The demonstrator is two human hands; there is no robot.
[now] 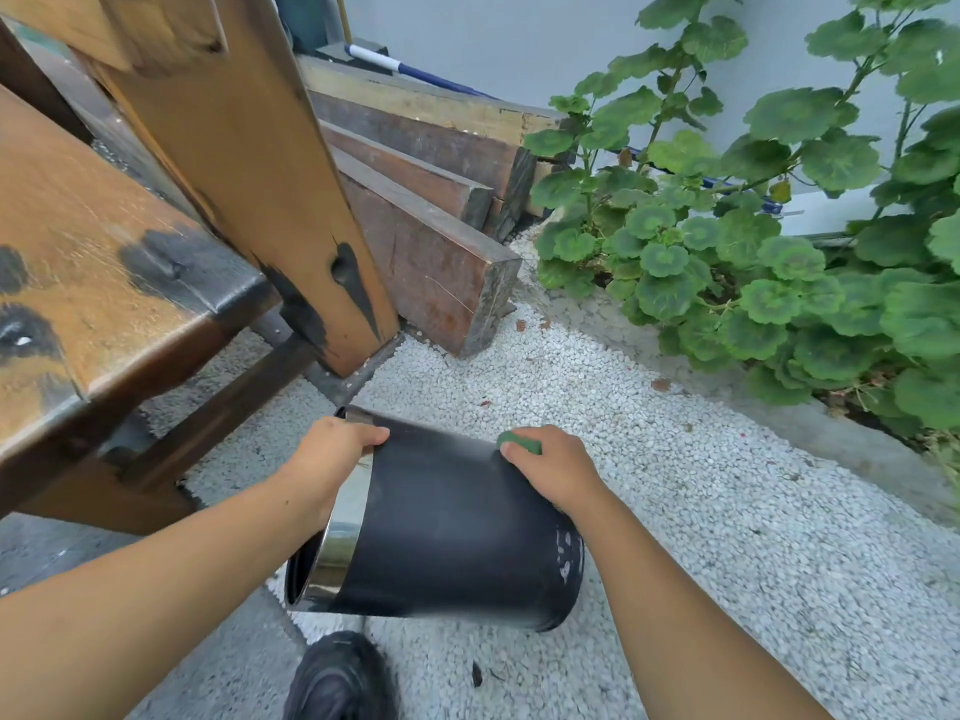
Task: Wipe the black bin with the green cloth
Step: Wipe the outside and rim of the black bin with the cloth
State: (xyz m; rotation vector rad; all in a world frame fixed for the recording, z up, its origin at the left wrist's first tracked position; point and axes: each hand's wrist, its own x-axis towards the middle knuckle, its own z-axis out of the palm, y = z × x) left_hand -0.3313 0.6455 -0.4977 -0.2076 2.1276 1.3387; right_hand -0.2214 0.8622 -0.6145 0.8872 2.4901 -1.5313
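White gravel ground [701, 511] fills the near right; a wooden bench [104, 262] occupies the left, stacked timber beams [431, 241] lie far centre, and leafy plants [753, 252] stand far right. The black bin [457, 537], tipped on its side with its chrome-rimmed mouth facing left, is near centre above the gravel. The left hand [332, 459] is closed over the rim. The right hand [556, 470] presses the green cloth [519, 443] against the bin's upper wall, fingers clamped on it. A dark shoe [337, 678] shows nearest.
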